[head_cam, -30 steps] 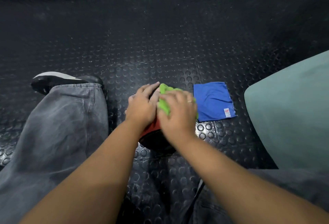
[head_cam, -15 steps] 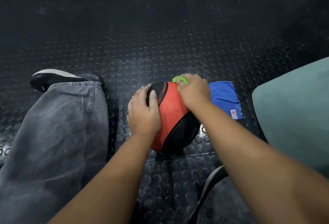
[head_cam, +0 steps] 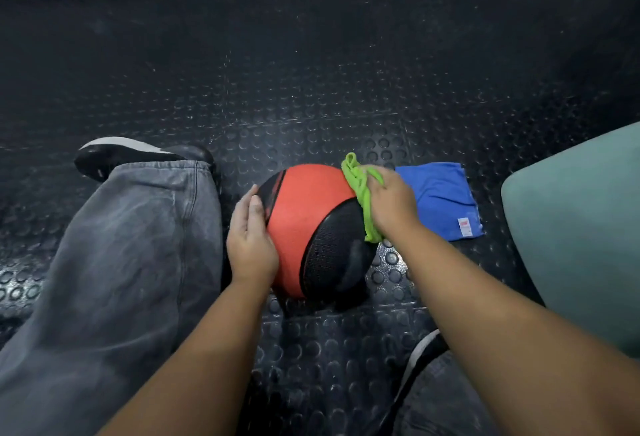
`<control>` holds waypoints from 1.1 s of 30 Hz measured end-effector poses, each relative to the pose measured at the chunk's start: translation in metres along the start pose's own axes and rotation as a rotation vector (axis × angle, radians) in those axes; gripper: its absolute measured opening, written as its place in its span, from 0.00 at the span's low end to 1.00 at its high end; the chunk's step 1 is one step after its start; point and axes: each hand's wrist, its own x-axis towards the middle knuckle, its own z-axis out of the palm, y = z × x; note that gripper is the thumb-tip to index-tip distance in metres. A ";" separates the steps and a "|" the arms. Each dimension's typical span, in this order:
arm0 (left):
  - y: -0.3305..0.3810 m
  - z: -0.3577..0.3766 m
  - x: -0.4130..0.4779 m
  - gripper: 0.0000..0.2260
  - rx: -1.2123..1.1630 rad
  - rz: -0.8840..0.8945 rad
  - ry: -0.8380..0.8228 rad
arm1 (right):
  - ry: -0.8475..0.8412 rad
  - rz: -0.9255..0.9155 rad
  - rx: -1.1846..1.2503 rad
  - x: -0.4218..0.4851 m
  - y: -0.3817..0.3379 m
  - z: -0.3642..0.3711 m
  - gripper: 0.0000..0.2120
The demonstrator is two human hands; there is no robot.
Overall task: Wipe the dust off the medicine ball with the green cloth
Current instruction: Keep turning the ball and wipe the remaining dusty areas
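- Since half a second ago, the right hand (head_cam: 391,205) has slid from the far top of the ball (head_cam: 304,227) down onto its upper right flank. A second ago both hands lay over the top.
- That hand grasps the bunched green cloth (head_cam: 360,193) and presses it to the ball where red meets black.
- The left hand (head_cam: 251,240) has dropped from the top to the left side. It lies flat there with fingers straight, grasping nothing.
- More of the ball is now bare between the hands: a red band and a black panel.
- The ball stands on the studded floor (head_cam: 311,89), between the person's legs, as before.
- The blue cloth (head_cam: 443,200) lies flat just right of the ball, less covered than earlier.
- A grey trouser leg (head_cam: 121,245) lies left and a teal seat (head_cam: 581,227) right.
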 end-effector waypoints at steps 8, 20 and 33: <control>0.034 -0.020 0.029 0.21 0.387 0.418 -0.171 | 0.138 0.572 0.704 -0.008 0.038 -0.009 0.10; 0.040 0.024 0.057 0.22 0.539 0.383 -0.327 | 0.028 -0.115 -0.084 0.017 -0.024 0.023 0.23; 0.049 0.030 0.080 0.24 0.383 0.098 -0.178 | 0.271 -0.266 -0.186 -0.043 -0.027 0.040 0.16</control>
